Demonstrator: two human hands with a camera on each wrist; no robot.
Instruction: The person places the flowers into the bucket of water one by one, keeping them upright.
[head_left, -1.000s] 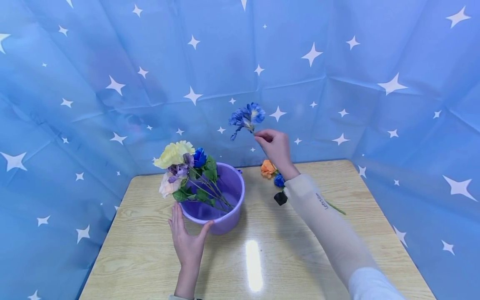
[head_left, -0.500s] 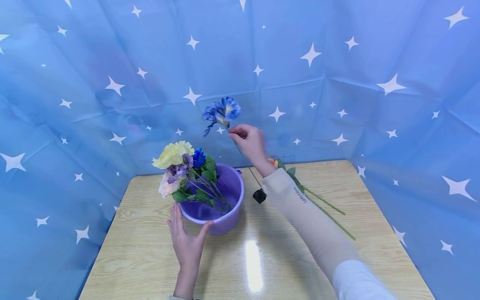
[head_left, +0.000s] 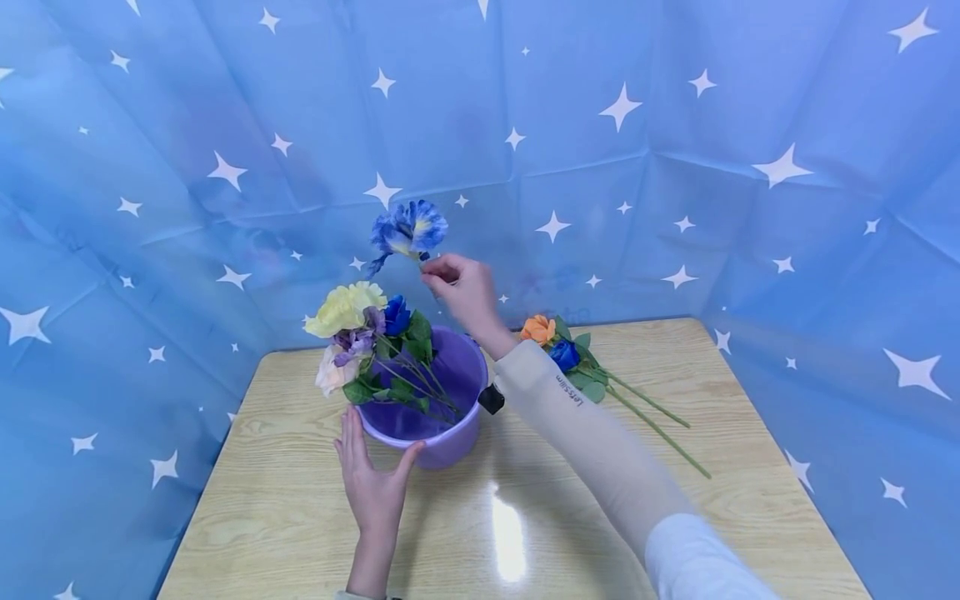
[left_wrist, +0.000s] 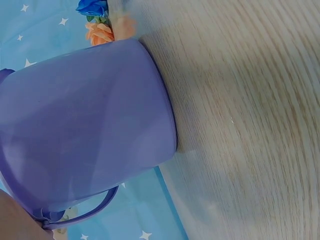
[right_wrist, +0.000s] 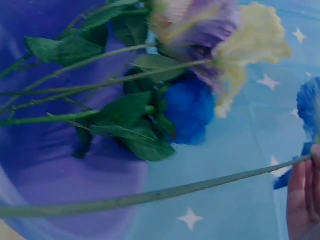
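Observation:
A purple bucket (head_left: 448, 454) stands on the table, several artificial flowers leaning out over its left rim: a yellow bloom (head_left: 348, 308), a purple one (head_left: 358, 342), a pale pink one (head_left: 336, 372) and a blue rose (head_left: 397, 316). My left hand (head_left: 375, 492) rests on the bucket's near left side, thumb and fingers spread along the rim. Above the bucket's back edge my right hand (head_left: 467, 292) pinches a blue iris (head_left: 408, 229) just below its bloom. In the right wrist view the iris's long green stem (right_wrist: 150, 197) crosses in front of the bucket opening.
An orange rose (head_left: 538, 329) and a blue rose (head_left: 564, 355) lie on the table (head_left: 750, 517) to the right, stems pointing toward the near right. A starry blue curtain (head_left: 675, 117) hangs behind and at both sides. The bucket's handle (left_wrist: 90, 212) hangs down.
My right hand has carried the blue iris leftward, from over the roses to above the bucket. The two roses on the table are uncovered now. My left hand stays at the rim.

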